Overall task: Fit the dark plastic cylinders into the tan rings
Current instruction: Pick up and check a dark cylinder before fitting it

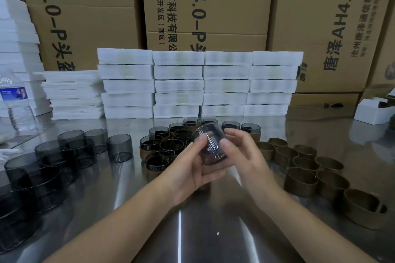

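- A smoky dark translucent plastic cylinder (210,147) is held above the middle of the tabletop, tilted with its open mouth to the far left.
- The left hand (192,171) comes in from the near left with its palm turned up. Its fingers are curled under the cylinder's near end and its thumb lies on the left wall.
- The right hand (243,151) comes in from the near right. Its thumb presses the right wall and its fingers curve round the far side.
- Both grips are closed on this one cylinder.
- The cylinder's lower end is blurred and partly covered by the fingers. Whether a ring sits around it cannot be told.
- Far of the hands stands a cluster of dark cylinders seated in tan rings (171,145), partly hidden by the held piece.
- Loose dark cylinders (118,148) stand to the left, the nearest cut off by the edge.
- Empty tan rings (305,164) lie grouped to the right.
- All of these rest on a shiny steel tabletop (179,230).
- Stacked white foam trays (201,83) stand farther back, with printed brown cardboard cartons (213,6) behind them.
- A clear water bottle (15,100) stands at the far left.
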`<action>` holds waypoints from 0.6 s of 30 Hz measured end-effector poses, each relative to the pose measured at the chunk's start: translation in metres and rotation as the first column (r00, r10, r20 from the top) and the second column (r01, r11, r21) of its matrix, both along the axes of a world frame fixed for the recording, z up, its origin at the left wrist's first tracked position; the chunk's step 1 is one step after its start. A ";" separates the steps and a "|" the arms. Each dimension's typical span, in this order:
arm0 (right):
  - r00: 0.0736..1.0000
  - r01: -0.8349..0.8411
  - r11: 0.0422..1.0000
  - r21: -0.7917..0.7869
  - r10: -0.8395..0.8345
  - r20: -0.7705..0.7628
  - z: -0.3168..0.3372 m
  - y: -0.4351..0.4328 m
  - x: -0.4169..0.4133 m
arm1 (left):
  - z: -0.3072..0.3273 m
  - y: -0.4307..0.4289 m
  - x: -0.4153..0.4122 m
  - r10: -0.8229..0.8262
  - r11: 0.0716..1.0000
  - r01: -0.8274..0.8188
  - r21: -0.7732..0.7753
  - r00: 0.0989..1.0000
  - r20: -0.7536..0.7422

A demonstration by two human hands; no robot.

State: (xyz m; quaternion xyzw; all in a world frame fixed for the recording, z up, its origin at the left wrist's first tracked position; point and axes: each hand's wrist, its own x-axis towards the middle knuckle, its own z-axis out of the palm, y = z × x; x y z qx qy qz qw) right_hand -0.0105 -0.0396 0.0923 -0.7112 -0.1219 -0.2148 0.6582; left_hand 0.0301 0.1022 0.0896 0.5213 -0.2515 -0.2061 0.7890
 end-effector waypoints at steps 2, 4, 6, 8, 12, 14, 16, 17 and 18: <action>0.998 0.011 0.994 -0.109 -0.004 0.061 -0.004 0.002 0.002 | 0.002 0.001 0.002 0.035 0.998 -0.038 -0.045 0.997 -0.064; 0.997 0.031 0.982 -0.188 -0.017 0.077 -0.008 0.002 0.003 | 0.003 0.000 0.003 0.038 0.998 -0.043 -0.049 0.994 -0.106; 0.996 0.049 0.976 -0.211 -0.032 0.083 -0.011 0.002 0.004 | 0.002 -0.002 0.003 0.038 0.999 -0.042 -0.031 0.990 -0.134; 0.994 0.066 0.979 -0.195 -0.047 0.099 -0.012 0.001 0.006 | 0.001 -0.004 0.003 0.026 1.000 -0.028 -0.012 0.988 -0.152; 0.989 0.071 0.985 -0.160 -0.049 0.139 -0.011 0.000 0.006 | -0.001 -0.005 0.002 -0.034 0.999 0.034 -0.003 0.985 -0.168; 0.986 0.084 0.983 -0.163 -0.059 0.153 -0.012 0.000 0.006 | -0.001 -0.004 0.003 -0.065 0.998 0.063 -0.014 0.981 -0.183; 0.982 0.133 0.974 -0.185 -0.104 0.160 -0.012 0.000 0.007 | -0.001 -0.003 0.003 -0.076 0.997 0.079 0.010 0.979 -0.192; 0.978 0.156 0.970 -0.186 -0.126 0.165 -0.011 -0.001 0.007 | -0.001 -0.003 0.003 -0.069 0.996 0.077 0.034 0.979 -0.194; 0.975 0.170 0.970 -0.172 -0.141 0.170 -0.009 -0.001 0.007 | -0.002 -0.004 0.003 -0.060 0.995 0.073 0.064 0.980 -0.189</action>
